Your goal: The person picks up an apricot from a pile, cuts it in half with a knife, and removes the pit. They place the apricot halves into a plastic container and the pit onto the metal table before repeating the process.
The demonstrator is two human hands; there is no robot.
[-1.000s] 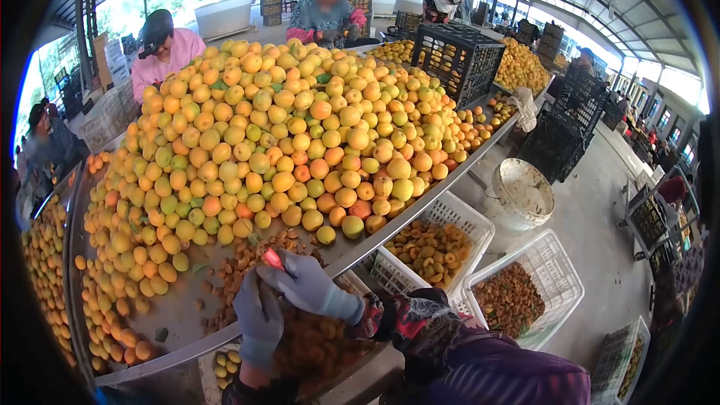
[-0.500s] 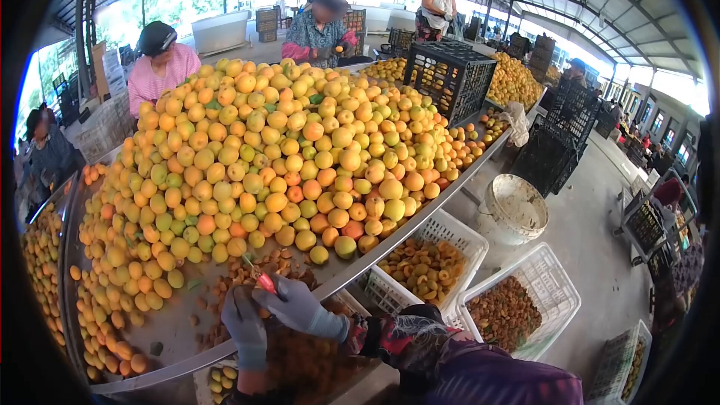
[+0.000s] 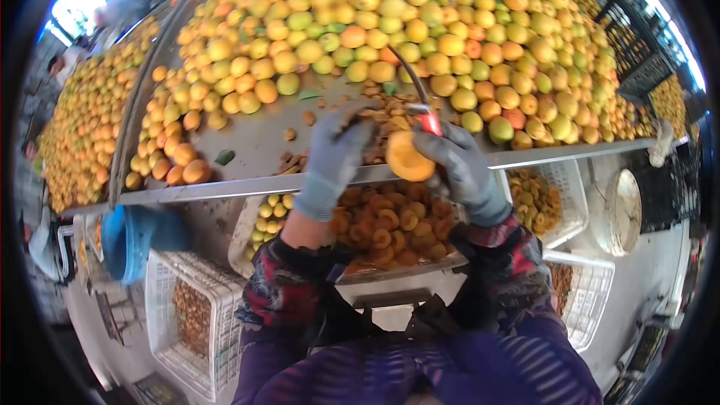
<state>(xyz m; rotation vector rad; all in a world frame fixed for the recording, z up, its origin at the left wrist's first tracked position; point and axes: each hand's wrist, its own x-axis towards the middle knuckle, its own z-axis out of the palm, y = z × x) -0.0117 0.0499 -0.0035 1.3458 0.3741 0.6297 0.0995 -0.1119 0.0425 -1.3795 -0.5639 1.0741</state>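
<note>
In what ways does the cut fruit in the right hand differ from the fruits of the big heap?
The cut fruit shows its orange inside; the heap fruits look whole. The cut fruit is held in the right hand; the heap fruits lie piled on the metal table. Both have rounded outlines.

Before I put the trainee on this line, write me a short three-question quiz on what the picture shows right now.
1. Multiple choice: which hand holds the red-handled knife? a) left; b) right; c) neither.

2. True or false: the knife's blade points toward the pile of fruit.

3. Fill in the missing word: the tub below the front edge of the metal table, at the picture's left, is ____.

Key: 1. b, the right hand. 2. True. 3. Blue.
</note>
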